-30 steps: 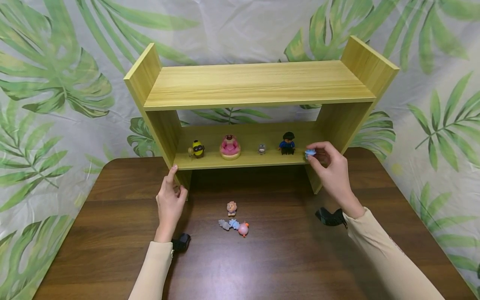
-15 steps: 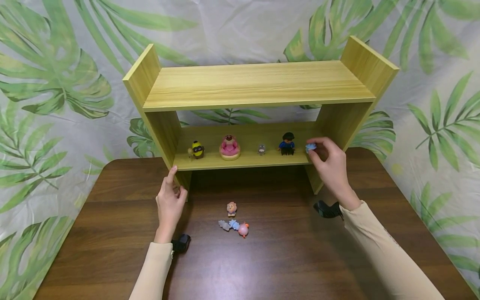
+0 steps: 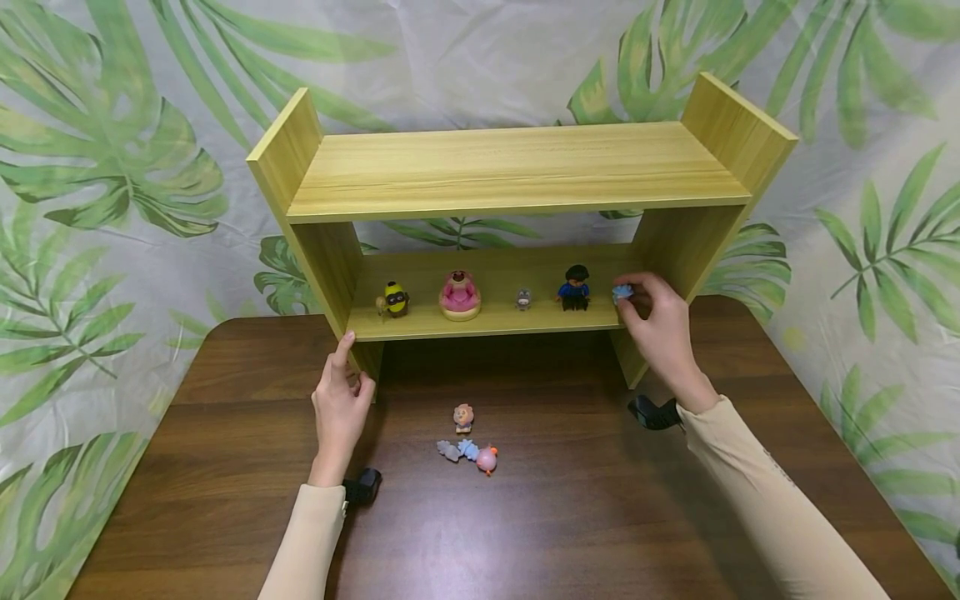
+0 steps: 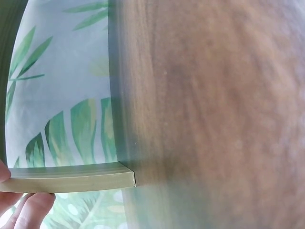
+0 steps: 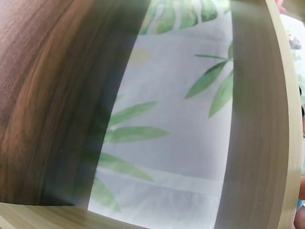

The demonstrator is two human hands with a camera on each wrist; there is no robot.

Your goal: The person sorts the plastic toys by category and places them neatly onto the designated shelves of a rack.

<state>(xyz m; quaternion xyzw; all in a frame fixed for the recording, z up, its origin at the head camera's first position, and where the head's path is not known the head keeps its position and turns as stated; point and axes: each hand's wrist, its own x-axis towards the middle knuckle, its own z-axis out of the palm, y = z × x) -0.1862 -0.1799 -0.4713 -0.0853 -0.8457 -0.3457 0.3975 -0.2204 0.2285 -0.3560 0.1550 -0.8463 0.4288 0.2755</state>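
At the right end of the middle board of the wooden shelf (image 3: 517, 171), my right hand (image 3: 662, 327) pinches a small light-blue figurine (image 3: 622, 292) between thumb and fingers. Only slivers of this hand's fingers (image 5: 300, 220) enter the right wrist view. My left hand (image 3: 341, 412) holds the shelf's lower left side panel (image 4: 71, 181), fingers on either side of it. Left of the blue piece, a doll in a blue top (image 3: 574, 288) sits on the board. Further left stand a tiny grey figurine (image 3: 522, 299), a pink bear figurine (image 3: 460, 297) and a yellow-and-black figurine (image 3: 395, 299).
On the brown table (image 3: 525, 533), in front of the shelf, lie a lion figurine (image 3: 463, 417), a grey piece (image 3: 447, 450), a blue piece (image 3: 468, 449) and a pink round figurine (image 3: 487, 458). A leaf-patterned cloth (image 3: 480, 67) hangs behind.
My right hand has carried the blue figurine slightly up and back, from the board's front edge further onto it. The left hand stays in place.
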